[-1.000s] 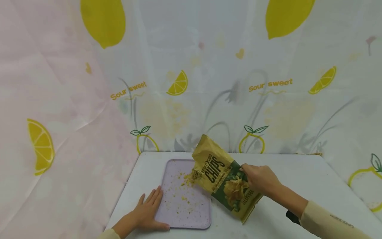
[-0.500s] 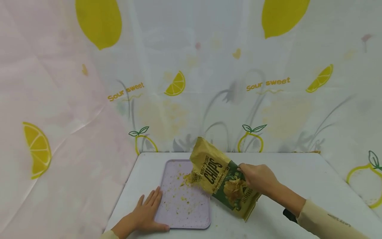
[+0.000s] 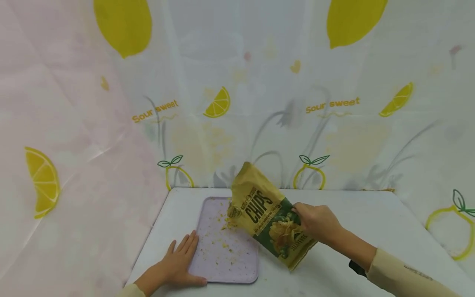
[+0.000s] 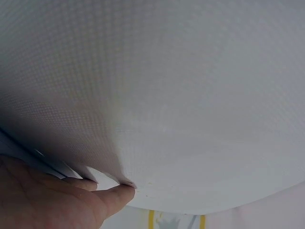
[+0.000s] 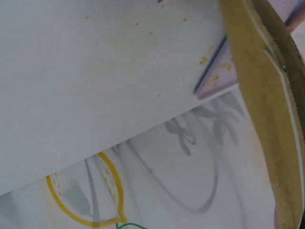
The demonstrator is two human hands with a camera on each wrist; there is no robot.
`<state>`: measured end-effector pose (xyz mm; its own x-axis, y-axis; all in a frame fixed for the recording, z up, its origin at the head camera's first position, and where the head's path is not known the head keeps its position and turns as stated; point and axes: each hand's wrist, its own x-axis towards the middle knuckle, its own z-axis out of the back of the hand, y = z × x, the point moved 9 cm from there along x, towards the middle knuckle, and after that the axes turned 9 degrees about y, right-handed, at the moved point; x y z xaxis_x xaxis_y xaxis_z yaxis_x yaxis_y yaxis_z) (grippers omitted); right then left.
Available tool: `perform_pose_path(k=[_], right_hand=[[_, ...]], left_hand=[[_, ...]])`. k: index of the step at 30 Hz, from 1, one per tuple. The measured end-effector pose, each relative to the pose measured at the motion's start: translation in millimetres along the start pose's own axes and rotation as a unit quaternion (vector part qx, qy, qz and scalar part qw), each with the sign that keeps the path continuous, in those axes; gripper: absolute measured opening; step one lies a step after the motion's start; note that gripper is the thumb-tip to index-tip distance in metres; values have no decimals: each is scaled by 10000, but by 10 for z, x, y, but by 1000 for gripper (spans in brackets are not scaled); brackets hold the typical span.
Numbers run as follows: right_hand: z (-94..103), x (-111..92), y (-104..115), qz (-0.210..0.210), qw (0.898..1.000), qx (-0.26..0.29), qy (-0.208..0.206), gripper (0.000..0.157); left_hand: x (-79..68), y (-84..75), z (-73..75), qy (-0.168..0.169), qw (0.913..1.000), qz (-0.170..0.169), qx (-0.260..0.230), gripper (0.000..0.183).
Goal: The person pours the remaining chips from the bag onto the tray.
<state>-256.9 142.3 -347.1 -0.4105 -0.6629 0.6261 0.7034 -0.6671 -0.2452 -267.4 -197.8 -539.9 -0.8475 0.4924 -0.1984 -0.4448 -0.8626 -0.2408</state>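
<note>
Head view, chip bag (image 3: 270, 218), diagonal, pointing upper-left

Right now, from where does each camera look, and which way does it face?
Head: on the head, facing forward and down at tray, bag, table and curtain; left hand, right hand and sleeves show.
Left wrist: on that wrist, facing the table closely, curtain at the bottom; left hand partly shows.
Right wrist: on that wrist, facing past the bag to table and curtain; a sliver of skin shows, unclear whose.
Shared: head and right wrist both show bag, tray and crumbs.
</note>
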Motion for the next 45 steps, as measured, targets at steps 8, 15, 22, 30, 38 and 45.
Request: perform_pose_path(k=[8,15,22,30,38,45], right_hand=[[-86,-6,80,170,9992,-17,353,46],[-58,43,-33,88,9992,296,242,46],[-121,69,-74,142,9971,283,691,47],[-25,59,-29,-104,9989,389,239,47],[-68,-33,-3,-12,9979,450,475,47],[-33,-11,-65,-68,9990,436,111,47]], left_hand=[[-54,3,-60,188,9998,-1,-77,131],[-20,0,10,148,9999,82,34,131],[66,-20,48,92,9999,17,-44,132],[4,19,17,185,9998,115,31,132],[40,7,-3,265,9996,59,45,131],[15,68,-28,221,9996,183,33,133]])
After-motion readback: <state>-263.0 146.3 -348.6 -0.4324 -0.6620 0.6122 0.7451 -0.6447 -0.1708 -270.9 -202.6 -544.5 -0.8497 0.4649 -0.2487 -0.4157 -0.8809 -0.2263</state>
